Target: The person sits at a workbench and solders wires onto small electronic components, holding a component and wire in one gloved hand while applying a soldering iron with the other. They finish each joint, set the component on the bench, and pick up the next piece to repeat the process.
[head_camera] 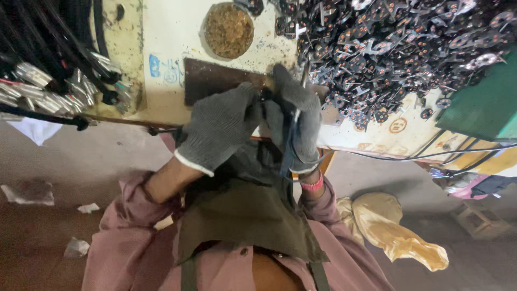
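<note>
A: What is the surface like?

B: A cream-painted workbench (172, 32) fills the top of the frame, stained and scratched. In the upper right lies a big heap of small dark metal parts (398, 48). A round rusty-brown disc (228, 29) sits at top centre, and a dark steel plate (215, 81) lies just below it.

A: And the hands?

B: Both wear grey knit gloves. The left hand (218, 129) and the right hand (293, 121) are pressed together at the centre, closed around a small dark part (264, 96) at the bench edge. It is mostly hidden, so I cannot tell its shape.

A: Where is free room?

B: Below the bench edge is grey floor (97, 156), with scraps of paper at lower left and a yellow cloth bag (398, 229) at lower right. A bundle of black cables (48, 59) crowds the upper left; a green box (484, 102) stands at the right edge.
</note>
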### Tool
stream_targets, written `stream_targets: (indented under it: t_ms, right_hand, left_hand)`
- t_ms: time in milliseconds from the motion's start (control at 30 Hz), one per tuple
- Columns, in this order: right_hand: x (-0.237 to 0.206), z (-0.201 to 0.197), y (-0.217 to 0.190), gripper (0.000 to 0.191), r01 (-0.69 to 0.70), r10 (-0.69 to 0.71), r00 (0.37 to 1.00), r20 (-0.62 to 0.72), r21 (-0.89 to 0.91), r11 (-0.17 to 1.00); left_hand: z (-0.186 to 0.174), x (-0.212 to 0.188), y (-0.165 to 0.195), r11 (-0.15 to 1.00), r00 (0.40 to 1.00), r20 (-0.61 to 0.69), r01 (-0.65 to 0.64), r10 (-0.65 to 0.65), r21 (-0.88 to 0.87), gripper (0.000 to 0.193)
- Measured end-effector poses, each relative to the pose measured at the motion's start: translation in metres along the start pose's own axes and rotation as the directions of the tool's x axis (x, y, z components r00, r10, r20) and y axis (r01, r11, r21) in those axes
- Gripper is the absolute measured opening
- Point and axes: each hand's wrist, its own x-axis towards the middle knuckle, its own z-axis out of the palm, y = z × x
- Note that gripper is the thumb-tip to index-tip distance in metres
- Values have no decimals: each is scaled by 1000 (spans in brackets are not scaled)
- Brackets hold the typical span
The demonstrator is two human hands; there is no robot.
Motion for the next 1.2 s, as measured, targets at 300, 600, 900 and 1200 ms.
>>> stream_targets:
  t_ms: [300,600,900,1200]
  right_hand:
    - [-39,0,-15,49,-559,671,651,355,822,108]
    - [-32,4,-29,44,-199,182,977,-113,-157,967]
    - [-37,6,-25,54,-382,442,886,-137,322,866]
    - [-32,1,-9,47,-425,455,886,-85,238,873]
  left_hand:
    - [1,-20,-22,794,981,137,189,-135,-577,12]
    - [12,-32,-22,864,988,-91,-154,125,-480,19]
    - [26,-28,-20,747,983,134,182,-125,-639,11]
    - [16,-22,-12,865,995,-68,-98,74,-492,13]
